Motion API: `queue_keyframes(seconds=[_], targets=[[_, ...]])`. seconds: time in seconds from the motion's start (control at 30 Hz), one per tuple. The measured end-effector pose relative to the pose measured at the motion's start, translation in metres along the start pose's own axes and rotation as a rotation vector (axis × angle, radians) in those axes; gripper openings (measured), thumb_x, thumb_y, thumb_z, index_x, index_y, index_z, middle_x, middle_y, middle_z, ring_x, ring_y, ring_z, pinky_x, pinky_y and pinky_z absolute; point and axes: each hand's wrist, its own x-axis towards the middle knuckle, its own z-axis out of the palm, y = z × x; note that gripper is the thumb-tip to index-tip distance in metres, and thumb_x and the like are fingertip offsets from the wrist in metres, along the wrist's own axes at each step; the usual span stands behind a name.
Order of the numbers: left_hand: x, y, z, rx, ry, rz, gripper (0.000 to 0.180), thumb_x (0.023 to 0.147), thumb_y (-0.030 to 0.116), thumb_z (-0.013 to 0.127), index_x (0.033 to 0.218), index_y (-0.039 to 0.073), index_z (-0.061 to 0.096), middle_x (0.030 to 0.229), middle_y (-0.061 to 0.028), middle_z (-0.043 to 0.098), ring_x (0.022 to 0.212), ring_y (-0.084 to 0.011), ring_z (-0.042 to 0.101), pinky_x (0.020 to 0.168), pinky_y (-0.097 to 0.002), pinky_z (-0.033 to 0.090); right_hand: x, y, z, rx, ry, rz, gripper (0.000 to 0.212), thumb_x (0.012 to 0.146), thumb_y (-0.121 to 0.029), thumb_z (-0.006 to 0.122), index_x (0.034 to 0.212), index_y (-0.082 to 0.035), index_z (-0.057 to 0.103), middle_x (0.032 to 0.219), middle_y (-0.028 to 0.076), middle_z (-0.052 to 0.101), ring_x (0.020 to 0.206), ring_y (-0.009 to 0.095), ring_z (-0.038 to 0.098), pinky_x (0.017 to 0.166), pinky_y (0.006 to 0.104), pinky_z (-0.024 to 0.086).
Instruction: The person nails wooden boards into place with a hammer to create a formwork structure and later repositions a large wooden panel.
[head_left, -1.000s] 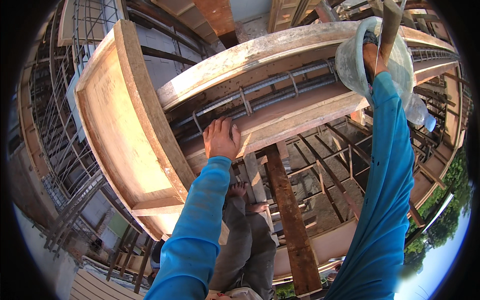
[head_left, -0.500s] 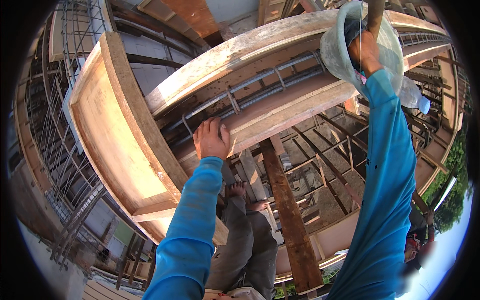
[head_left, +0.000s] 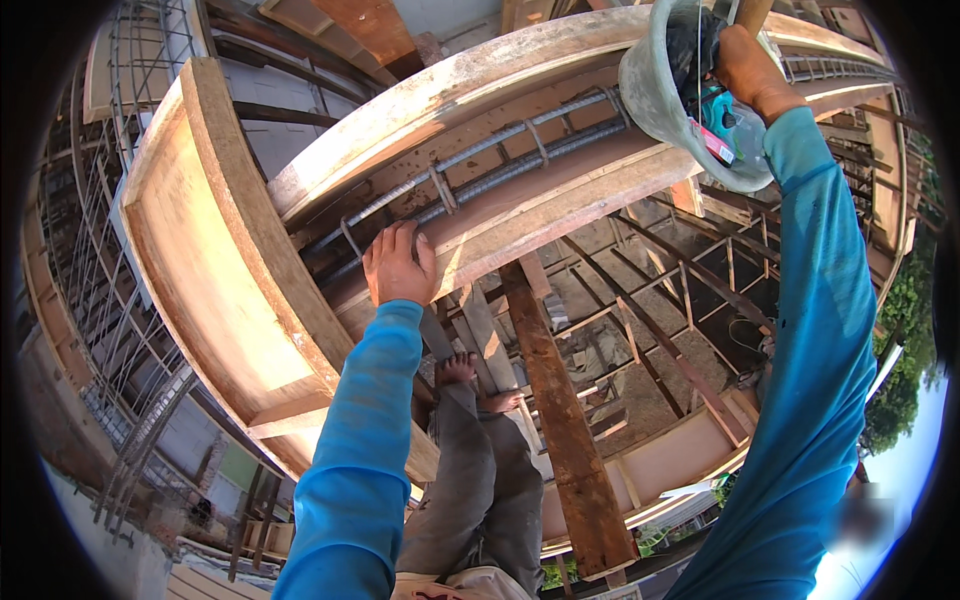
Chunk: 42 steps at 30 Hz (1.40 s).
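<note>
My left hand point(head_left: 398, 265) is closed over the top edge of a wooden formwork board point(head_left: 560, 225), beside the steel reinforcing bars point(head_left: 480, 165) inside the trough. At the upper right, my right hand point(head_left: 755, 75) reaches over a grey-green plastic bucket point(head_left: 645, 95), fingers curled and partly hidden. A wooden stick point(head_left: 752, 14) shows just above this hand; whether the hand grips it is unclear. Inside the bucket are a dark plastic bag point(head_left: 685, 50), a teal object point(head_left: 717, 104) and a pink-and-white packet point(head_left: 714, 144). A thin pale string passes in front of the bucket.
A framed plywood panel point(head_left: 230, 270) stands at the left. Below, a rusty brown plank point(head_left: 565, 420) spans over an open timber grid point(head_left: 640, 330) with ground far beneath. My bare feet point(head_left: 460, 368) rest on narrow timber. Rebar cages point(head_left: 150, 420) stand at the far left.
My right hand has shifted and turned at the bucket, and the packet and teal object now show. The clear bottle beside the bucket is hidden. My left hand stays on the board.
</note>
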Motion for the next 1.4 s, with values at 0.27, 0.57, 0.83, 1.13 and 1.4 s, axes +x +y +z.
queue_keyframes(seconds=[0.27, 0.57, 0.83, 1.13, 1.4], targets=[[0.000, -0.001, -0.001, -0.043, -0.031, -0.015, 0.030, 0.088, 0.027, 0.050, 0.108, 0.008, 0.060, 0.112, -0.0107, 0.060, 0.109, -0.0329, 0.054, 0.094, -0.0462, 0.039, -0.019, 0.003, -0.001, 0.026, 0.076, 0.015, 0.022, 0.073, -0.001, 0.066, 0.094, 0.002, 0.062, 0.087, 0.028, 0.063, 0.087, 0.045, 0.061, 0.076, 0.0466, 0.050], [-0.002, -0.003, 0.001, -0.039, -0.021, -0.042, 0.029, 0.088, 0.027, 0.051, 0.108, 0.009, 0.061, 0.110, -0.0104, 0.061, 0.109, -0.0322, 0.054, 0.094, -0.0463, 0.040, -0.012, 0.019, -0.019, -0.048, -0.039, -0.243, 0.019, 0.078, -0.006, 0.062, 0.096, 0.000, 0.063, 0.088, 0.025, 0.064, 0.092, 0.042, 0.061, 0.076, 0.0442, 0.049], [-0.002, -0.004, 0.003, -0.046, -0.014, -0.026, 0.029, 0.088, 0.028, 0.051, 0.108, 0.009, 0.062, 0.110, -0.0104, 0.061, 0.109, -0.0317, 0.054, 0.095, -0.0458, 0.039, -0.026, -0.026, -0.032, -0.236, -0.026, 0.079, 0.027, 0.075, -0.017, 0.068, 0.096, 0.000, 0.065, 0.087, 0.027, 0.064, 0.088, 0.043, 0.062, 0.074, 0.0466, 0.049], [-0.003, -0.007, 0.003, -0.033, -0.019, -0.038, 0.031, 0.089, 0.030, 0.050, 0.108, 0.009, 0.062, 0.111, -0.0104, 0.061, 0.111, -0.0308, 0.053, 0.096, -0.0456, 0.038, -0.067, -0.018, -0.027, -0.252, 0.029, -0.206, 0.015, 0.079, -0.009, 0.060, 0.090, 0.001, 0.062, 0.086, 0.026, 0.064, 0.086, 0.043, 0.062, 0.075, 0.0472, 0.049], [-0.002, -0.005, 0.001, -0.033, -0.050, -0.056, 0.032, 0.089, 0.030, 0.050, 0.109, 0.009, 0.062, 0.112, -0.0103, 0.061, 0.112, -0.0306, 0.053, 0.098, -0.0453, 0.038, -0.028, -0.033, -0.051, -0.415, -0.077, 0.002, 0.019, 0.074, -0.007, 0.067, 0.091, 0.001, 0.064, 0.090, 0.027, 0.063, 0.090, 0.041, 0.062, 0.076, 0.0471, 0.048]])
